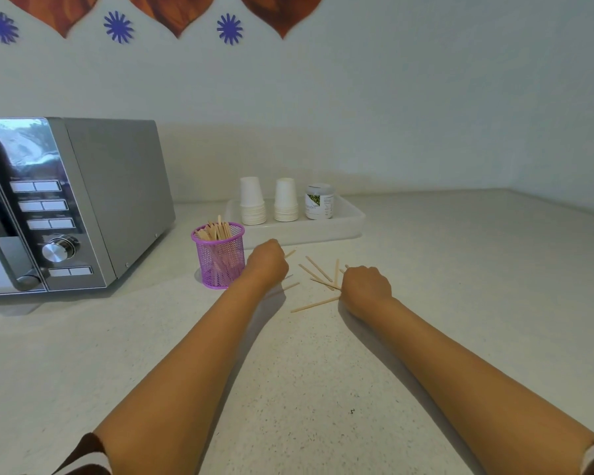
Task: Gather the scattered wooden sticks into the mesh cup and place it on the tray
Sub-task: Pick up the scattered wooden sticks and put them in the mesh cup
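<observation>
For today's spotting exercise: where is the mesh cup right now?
In the head view, the mesh cup stands on the counter, left of centre, between the microwave and the left hand, just in front of the tray's left corner.

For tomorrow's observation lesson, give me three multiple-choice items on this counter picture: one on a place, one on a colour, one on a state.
1. Where does the mesh cup stand?
A. on the tray
B. on the counter, between microwave and tray
C. on top of the microwave

2. What colour is the mesh cup?
A. purple
B. green
C. black

3. In what state are the wooden sticks?
A. all in the cup
B. all on the tray
C. some in the cup, some loose on the counter

Key: 1 B, it stands beside the microwave, in front of the tray; 2 A, its mesh is purple; 3 C, loose sticks lie between the left hand and right hand.
</observation>
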Available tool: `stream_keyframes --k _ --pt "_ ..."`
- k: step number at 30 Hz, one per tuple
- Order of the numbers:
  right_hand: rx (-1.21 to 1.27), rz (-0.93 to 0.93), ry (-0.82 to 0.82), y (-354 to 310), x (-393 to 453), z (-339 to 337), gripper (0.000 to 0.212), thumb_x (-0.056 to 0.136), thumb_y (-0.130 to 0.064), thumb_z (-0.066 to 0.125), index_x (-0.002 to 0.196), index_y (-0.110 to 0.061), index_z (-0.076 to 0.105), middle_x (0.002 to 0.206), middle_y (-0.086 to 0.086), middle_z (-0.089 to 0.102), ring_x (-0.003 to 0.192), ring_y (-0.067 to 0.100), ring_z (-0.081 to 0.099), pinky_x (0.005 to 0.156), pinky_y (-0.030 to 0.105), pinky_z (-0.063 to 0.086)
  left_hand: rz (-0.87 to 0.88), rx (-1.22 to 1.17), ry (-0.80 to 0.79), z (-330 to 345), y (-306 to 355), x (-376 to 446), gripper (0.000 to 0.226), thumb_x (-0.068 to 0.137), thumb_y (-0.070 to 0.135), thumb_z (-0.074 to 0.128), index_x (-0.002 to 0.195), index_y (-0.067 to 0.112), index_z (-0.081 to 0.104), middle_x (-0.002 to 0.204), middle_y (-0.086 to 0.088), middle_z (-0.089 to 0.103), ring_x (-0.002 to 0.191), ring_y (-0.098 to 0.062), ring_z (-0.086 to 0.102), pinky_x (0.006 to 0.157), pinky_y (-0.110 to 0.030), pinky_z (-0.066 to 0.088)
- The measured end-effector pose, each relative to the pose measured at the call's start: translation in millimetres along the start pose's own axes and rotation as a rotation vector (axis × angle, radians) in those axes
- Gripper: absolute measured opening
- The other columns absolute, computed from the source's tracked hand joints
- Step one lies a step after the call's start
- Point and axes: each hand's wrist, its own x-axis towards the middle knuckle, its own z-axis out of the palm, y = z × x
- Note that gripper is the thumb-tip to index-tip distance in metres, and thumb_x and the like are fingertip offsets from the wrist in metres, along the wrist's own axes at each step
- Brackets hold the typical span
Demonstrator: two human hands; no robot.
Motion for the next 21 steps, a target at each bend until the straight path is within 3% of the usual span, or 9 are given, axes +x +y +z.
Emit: stream_keyframes --k 3,5,8,10,12,13,15,17,21 --pt "-0.063 -0.031 0.021 0.0 -0.6 2.1 0.028 0.093 -0.009 0.041 0.116 -0.007 0.056 0.121 0.009 0.057 0.115 0.025 0.049 0.091 0.029 0.041 -0.024 0.047 -0.182 -6.9 -9.3 2.1 0.021 0.092 0.014 0.05 0.105 -0.001 0.058 0.096 -0.017 0.06 0.082 -0.024 0.058 0.056 -0.024 0.038" --pt "-0.09 -0.047 0.031 -0.4 -0.9 2.2 0.028 0.094 -0.01 0.04 0.117 -0.008 0.056 0.121 0.009 0.057 0.115 0.024 0.049 0.091 0.029 0.04 -0.015 0.137 -0.273 -7.8 -13.3 -0.1 0.021 0.087 0.023 0.062 0.097 0.005 0.056 0.091 -0.007 0.056 0.071 -0.016 0.051 0.058 -0.023 0.039" --pt "-0.093 -0.067 0.056 -0.9 -0.8 2.2 0.027 0.095 -0.01 0.04 0.117 -0.008 0.056 0.119 0.008 0.058 0.113 0.023 0.05 0.089 0.029 0.041 0.006 0.249 -0.257 -1.7 -13.4 -4.3 0.028 0.079 0.026 0.071 0.095 0.008 0.055 0.086 -0.004 0.054 0.075 -0.019 0.051 0.062 -0.026 0.04" --pt "-0.021 -0.069 0.082 -0.1 -0.1 0.8 0.02 0.093 -0.005 0.04 0.106 -0.007 0.056 0.107 0.007 0.059 0.107 0.024 0.051 0.083 0.029 0.041 0.014 0.296 -0.212 0.7 -10.9 -6.0 0.025 0.083 0.018 0.067 0.102 0.004 0.059 0.086 -0.005 0.053 0.079 -0.021 0.051 0.067 -0.028 0.042" --pt "0.118 -0.077 0.138 2.5 1.4 -2.2 0.013 0.09 0.001 0.041 0.085 -0.009 0.047 0.085 0.005 0.052 0.09 0.022 0.048 0.069 0.029 0.036 0.019 0.333 -0.188 0.5 -9.3 -7.2 0.018 0.085 0.01 0.06 0.102 0.004 0.06 0.086 -0.005 0.052 0.081 -0.023 0.052 0.072 -0.031 0.044" --pt "0.209 -0.079 0.166 4.4 2.2 -3.8 0.013 0.09 0.002 0.043 0.084 -0.009 0.043 0.081 0.005 0.048 0.083 0.021 0.046 0.064 0.029 0.034 0.026 0.358 -0.185 0.4 -8.6 -8.1 0.014 0.086 0.008 0.057 0.1 0.005 0.059 0.087 -0.005 0.052 0.083 -0.024 0.053 0.075 -0.032 0.046" --pt "0.436 -0.079 0.209 7.8 3.1 -6.7 0.014 0.09 0.002 0.042 0.101 -0.007 0.047 0.085 0.005 0.05 0.077 0.02 0.047 0.058 0.027 0.034 0.053 0.416 -0.196 -0.2 -7.3 -10.0 0.015 0.087 0.007 0.054 0.102 0.006 0.057 0.092 -0.006 0.053 0.093 -0.026 0.058 0.08 -0.032 0.046" --pt "0.662 -0.017 0.204 9.1 3.4 -10.6 0.027 0.092 0.0 0.041 0.117 -0.008 0.047 0.089 0.004 0.053 0.079 0.019 0.052 0.064 0.029 0.042 0.065 0.463 -0.222 0.6 -5.8 -12.0 0.023 0.088 0.008 0.052 0.11 0.004 0.057 0.103 -0.008 0.058 0.103 -0.027 0.058 0.083 -0.032 0.046" --pt "1.095 0.087 0.157 13.6 5.0 -14.4 0.038 0.093 0.005 0.041 0.129 -0.004 0.047 0.084 0.007 0.057 0.065 0.016 0.059 0.065 0.025 0.052 0.069 0.51 -0.264 2.4 -4.5 -13.3 0.026 0.089 0.007 0.053 0.114 0.002 0.058 0.118 -0.01 0.06 0.109 -0.028 0.057 0.086 -0.032 0.045"
